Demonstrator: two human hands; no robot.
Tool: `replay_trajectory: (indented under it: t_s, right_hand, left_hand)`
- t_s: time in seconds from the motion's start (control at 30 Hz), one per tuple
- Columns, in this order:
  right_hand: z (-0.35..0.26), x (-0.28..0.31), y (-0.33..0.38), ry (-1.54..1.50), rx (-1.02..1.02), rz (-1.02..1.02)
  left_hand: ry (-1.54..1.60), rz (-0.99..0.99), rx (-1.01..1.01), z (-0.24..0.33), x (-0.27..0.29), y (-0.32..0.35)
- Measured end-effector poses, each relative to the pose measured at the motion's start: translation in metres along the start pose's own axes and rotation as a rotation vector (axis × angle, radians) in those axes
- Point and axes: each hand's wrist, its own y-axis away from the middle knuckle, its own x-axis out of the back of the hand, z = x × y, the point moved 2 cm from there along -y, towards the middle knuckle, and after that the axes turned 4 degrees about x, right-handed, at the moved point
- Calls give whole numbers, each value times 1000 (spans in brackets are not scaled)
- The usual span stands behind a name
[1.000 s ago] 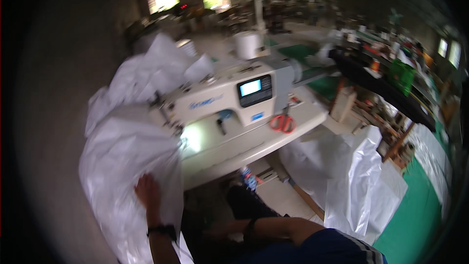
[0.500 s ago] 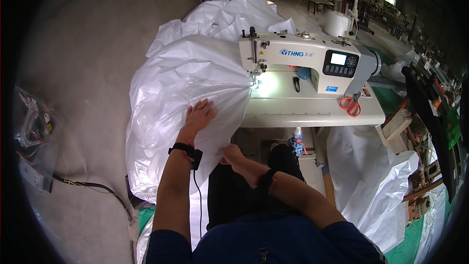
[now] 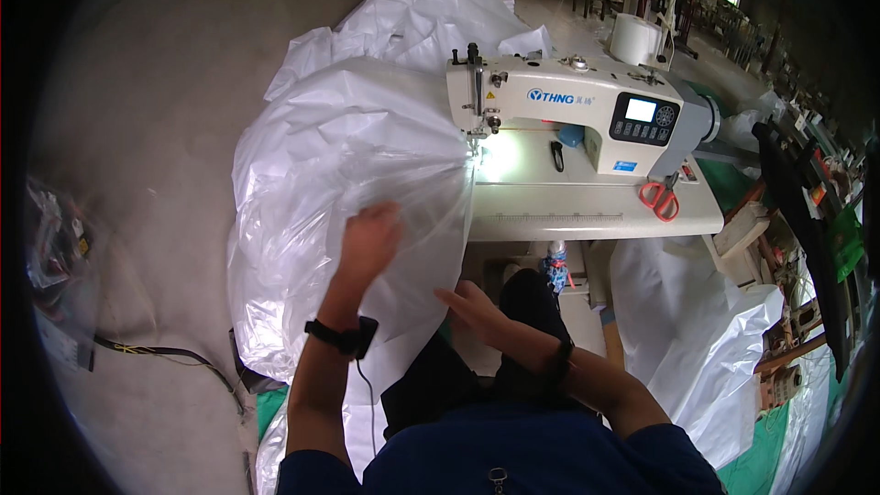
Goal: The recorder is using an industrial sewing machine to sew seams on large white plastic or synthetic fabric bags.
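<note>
A large, crumpled white plastic sheet (image 3: 302, 174) spreads left of the sewing machine (image 3: 550, 96). Its folds gather to a point under the lit needle area. My left hand (image 3: 371, 236) is on or just over the sheet; motion smears its fingers, which look drawn in. At the sheet's near right edge, below the machine bed, my right hand (image 3: 472, 307) has its fingers closed on the margin. Part of that grip is hidden behind the hand.
Red-handled scissors (image 3: 660, 197) and a small black snipper (image 3: 557, 156) lie on the machine bed. A thread cone (image 3: 635, 39) stands behind the machine. More white sheeting (image 3: 687, 339) hangs at the right. A black cable (image 3: 174, 348) runs across the floor at left.
My left hand, flat with fingers spread before, has lifted or drawn in and come slightly nearer. My right hand has shifted a little right and down along the sheet's edge.
</note>
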Motion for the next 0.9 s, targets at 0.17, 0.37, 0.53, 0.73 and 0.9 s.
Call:
replay_trajectory:
  t_s: [0.17, 0.37, 0.53, 0.73, 0.9]
  right_hand:
    - [25, -47, -1, -38, -70, -422]
    - [20, -10, 58, 162, -126, -1104]
    - [-21, 26, 20, 149, -250, -167]
    - [-64, 23, -11, 465, 451, 347]
    - [-61, 20, -8, 505, 487, 482]
  left_hand:
    - [-185, 19, -108, -6, -16, 9]
    - [-74, 49, 234, -94, -2, -7]
    - [69, 345, -147, -37, 25, 14]
    - [-197, 282, -274, 62, -15, 40]
    - [-43, 63, -193, 78, -32, 39]
